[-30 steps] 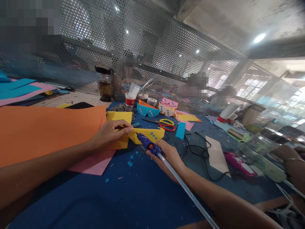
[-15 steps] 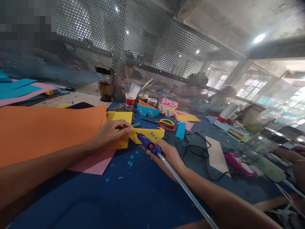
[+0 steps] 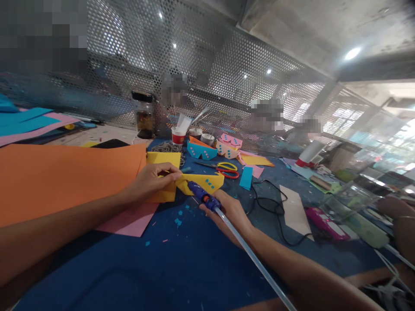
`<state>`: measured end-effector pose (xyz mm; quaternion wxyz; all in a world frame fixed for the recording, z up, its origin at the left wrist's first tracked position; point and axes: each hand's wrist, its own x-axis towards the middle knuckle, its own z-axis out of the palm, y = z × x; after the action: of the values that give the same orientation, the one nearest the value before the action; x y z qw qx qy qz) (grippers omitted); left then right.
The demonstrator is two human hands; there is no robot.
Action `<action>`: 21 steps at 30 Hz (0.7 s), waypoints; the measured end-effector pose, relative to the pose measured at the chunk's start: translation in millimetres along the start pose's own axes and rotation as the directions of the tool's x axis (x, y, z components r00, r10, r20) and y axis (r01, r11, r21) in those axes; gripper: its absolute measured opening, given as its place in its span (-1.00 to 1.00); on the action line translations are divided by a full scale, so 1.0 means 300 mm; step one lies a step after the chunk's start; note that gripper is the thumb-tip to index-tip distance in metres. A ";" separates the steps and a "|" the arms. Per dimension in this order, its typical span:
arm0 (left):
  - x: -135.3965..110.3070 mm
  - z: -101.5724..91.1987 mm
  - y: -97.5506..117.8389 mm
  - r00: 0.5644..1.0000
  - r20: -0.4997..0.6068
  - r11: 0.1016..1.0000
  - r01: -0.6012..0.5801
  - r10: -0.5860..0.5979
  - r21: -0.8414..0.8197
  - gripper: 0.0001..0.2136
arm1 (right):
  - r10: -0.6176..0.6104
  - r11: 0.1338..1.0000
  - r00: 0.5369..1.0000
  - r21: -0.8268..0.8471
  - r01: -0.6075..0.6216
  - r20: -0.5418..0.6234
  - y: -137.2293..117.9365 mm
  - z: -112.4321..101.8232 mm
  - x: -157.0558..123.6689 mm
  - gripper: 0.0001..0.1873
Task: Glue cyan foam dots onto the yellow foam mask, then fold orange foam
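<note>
My left hand (image 3: 151, 181) pinches the left edge of a folded yellow paper piece (image 3: 202, 182) with small blue squares on it. My right hand (image 3: 228, 208) is wrapped round a purple glue gun (image 3: 199, 194) whose nozzle points at the yellow piece beside my left fingertips. A clear glue stick (image 3: 249, 255) runs back from the gun over my right forearm. Both hands rest on a blue table (image 3: 181, 263).
A large orange sheet (image 3: 65, 177) and a pink sheet (image 3: 129, 220) lie on the left. Scissors with yellow and red handles (image 3: 227, 169), finished paper pieces (image 3: 201, 149), a paper cup (image 3: 177, 136) and a dark jar (image 3: 143, 114) sit behind. A black cord (image 3: 272, 207) and another person's arm (image 3: 400, 220) are on the right.
</note>
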<state>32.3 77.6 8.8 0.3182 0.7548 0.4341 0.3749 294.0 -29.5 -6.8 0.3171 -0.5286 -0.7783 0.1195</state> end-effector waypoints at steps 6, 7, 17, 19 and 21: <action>-0.003 0.000 0.008 1.000 -0.003 1.000 0.007 -0.007 -0.003 -0.57 | -0.011 1.000 1.000 0.005 0.011 0.001 0.001 0.000 0.002 -0.83; -0.003 0.000 0.007 1.000 -0.002 1.000 0.008 -0.008 -0.007 -0.58 | -0.013 1.000 1.000 0.003 0.013 -0.001 -0.001 -0.001 0.002 -0.83; -0.002 0.000 0.016 1.000 -0.004 1.000 0.011 -0.011 -0.025 -0.58 | 0.029 0.999 0.999 0.037 -0.029 0.016 -0.008 -0.006 0.000 -0.83; -0.002 0.001 0.010 1.000 -0.006 0.999 0.022 -0.023 -0.029 -0.57 | 0.021 0.999 1.000 0.037 -0.022 0.009 -0.005 -0.004 -0.001 -0.84; -0.002 0.001 0.004 1.000 -0.007 0.999 0.029 -0.029 -0.031 -0.56 | 0.016 0.998 1.000 0.057 -0.017 0.007 -0.008 -0.003 0.000 -0.85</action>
<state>32.8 76.6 9.3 0.3335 0.7421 0.4404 0.3796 292.9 -30.6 -4.8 0.3282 -0.5254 -0.7713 0.1460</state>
